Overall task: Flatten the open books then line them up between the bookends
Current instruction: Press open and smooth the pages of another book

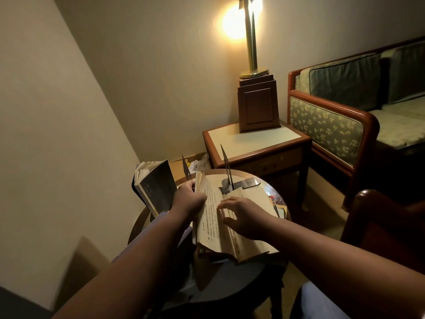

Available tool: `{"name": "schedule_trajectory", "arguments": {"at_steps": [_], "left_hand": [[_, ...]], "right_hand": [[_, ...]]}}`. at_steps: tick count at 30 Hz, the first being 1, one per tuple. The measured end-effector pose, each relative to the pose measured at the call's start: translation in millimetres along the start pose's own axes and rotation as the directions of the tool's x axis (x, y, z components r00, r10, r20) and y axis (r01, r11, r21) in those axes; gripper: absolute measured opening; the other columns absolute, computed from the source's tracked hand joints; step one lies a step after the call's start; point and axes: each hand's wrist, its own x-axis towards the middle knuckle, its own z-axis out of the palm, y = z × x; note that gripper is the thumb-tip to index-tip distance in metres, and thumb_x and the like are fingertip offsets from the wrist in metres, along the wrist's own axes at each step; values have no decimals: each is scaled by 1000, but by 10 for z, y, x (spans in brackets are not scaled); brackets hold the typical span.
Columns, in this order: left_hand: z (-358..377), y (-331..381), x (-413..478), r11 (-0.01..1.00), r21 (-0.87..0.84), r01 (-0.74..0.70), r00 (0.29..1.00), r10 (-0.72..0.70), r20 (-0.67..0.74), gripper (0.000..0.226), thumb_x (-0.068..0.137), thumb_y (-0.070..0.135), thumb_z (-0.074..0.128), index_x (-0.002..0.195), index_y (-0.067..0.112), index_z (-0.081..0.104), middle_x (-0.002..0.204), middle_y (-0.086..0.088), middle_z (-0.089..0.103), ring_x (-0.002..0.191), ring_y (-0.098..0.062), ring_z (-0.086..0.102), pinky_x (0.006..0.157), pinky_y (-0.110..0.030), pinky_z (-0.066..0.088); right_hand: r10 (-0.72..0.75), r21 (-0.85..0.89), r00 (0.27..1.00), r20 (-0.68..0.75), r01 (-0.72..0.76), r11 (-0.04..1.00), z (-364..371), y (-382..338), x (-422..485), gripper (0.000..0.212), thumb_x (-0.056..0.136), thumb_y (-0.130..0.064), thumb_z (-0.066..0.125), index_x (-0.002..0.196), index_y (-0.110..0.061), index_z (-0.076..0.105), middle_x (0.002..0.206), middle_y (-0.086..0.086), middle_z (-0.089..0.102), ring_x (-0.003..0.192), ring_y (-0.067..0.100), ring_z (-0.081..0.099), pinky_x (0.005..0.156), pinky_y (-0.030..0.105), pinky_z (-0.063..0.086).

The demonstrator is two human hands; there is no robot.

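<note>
Flattening is the step in hand. An open cream-paged paperback book (210, 226) with columns of printed text lies in the middle of the round dark wooden table (270, 191), its leaves bowed upward rather than flat. The left hand (189, 198) has its fingers curled round the raised left half of the book near the top edge. The right hand (245, 218) hovers low over the right half, fingers loosely bent and spread, tips resting on the page and grasping nothing.

Just behind the book stand two thin black metal bookends, one at the left (185, 170) and one at the right (226, 168), with a gap between them that holds no book yet. A dark-covered book (156, 187) stands upright at the left, just outside the left bookend, its pages fanned at the top. Whether the left wrist touches it I cannot tell. A small heap of other books or papers (279, 207) lies at the table's right edge.

Judging by this, little of the task is done. The next move probably calls for pressing both halves down along the spine, closing the book, then standing it upright in the gap without knocking the light bookends.

Beyond stand a square wooden side table (253, 137) with a brass lamp (251, 42) and a green patterned sofa (326, 127).
</note>
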Motion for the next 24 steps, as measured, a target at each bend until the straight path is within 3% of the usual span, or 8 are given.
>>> {"name": "schedule_trajectory", "arguments": {"at_steps": [5, 8, 13, 17, 19, 21, 24], "left_hand": [[-31, -60, 5, 1000, -13, 22, 1000, -22, -14, 56, 85, 12, 68, 137, 9, 46, 112, -5, 61, 100, -22, 65, 69, -27, 57], [-32, -85, 4, 1000, -11, 23, 999, -24, -24, 56, 85, 12, 68, 136, 10, 46, 113, -6, 62, 101, -22, 65, 75, -32, 59], [-27, -107, 24, 1000, 16, 6, 999, -6, -34, 58, 83, 14, 69, 136, 10, 47, 118, -8, 61, 108, -26, 63, 87, -44, 58], [-32, -122, 34, 999, 43, -12, 999, 14, -35, 57, 83, 16, 69, 135, 9, 47, 118, -8, 61, 107, -26, 63, 86, -43, 58], [-36, -125, 38, 998, 60, -28, 999, 30, -36, 57, 83, 18, 69, 135, 9, 47, 117, -8, 62, 106, -26, 64, 86, -43, 58], [-41, -123, 37, 997, 76, -34, 999, 37, -34, 56, 84, 21, 69, 134, 9, 47, 117, -8, 62, 106, -25, 64, 86, -42, 58], [-46, -133, 36, 994, 99, -36, 999, 40, -30, 57, 85, 21, 67, 136, 9, 46, 119, -7, 61, 107, -25, 63, 84, -38, 58]], "right_hand": [[189, -274, 982, 4, -181, 945, 1, 146, -115, 47, 93, -30, 63, 136, -14, 54, 152, 10, 39, 137, 29, 38, 105, 39, 46], [303, -202, 951, -51, -307, 930, 15, 207, -150, 45, 92, -27, 62, 133, -13, 53, 135, 9, 52, 120, 26, 49, 96, 36, 50], [238, -200, 964, -118, -258, 945, -17, 223, -207, 39, 93, -26, 60, 132, -17, 57, 129, 4, 61, 116, 23, 55, 94, 36, 52], [281, 144, 941, -188, -257, 956, -66, 169, -171, 35, 95, -19, 62, 129, -14, 59, 126, 4, 64, 107, 21, 64, 82, 30, 58], [368, 356, 913, -175, -290, 888, -103, 136, -120, 27, 97, -12, 58, 123, -10, 60, 112, 4, 67, 96, 19, 68, 76, 33, 61], [439, 541, 896, -73, -334, 772, -133, 87, -85, 28, 96, 0, 52, 123, -5, 59, 102, 8, 68, 85, 21, 70, 71, 35, 62], [435, 579, 900, 29, -370, 727, -125, 19, -59, 26, 93, 4, 57, 117, -5, 63, 100, 9, 68, 87, 21, 70, 73, 36, 62]]}}
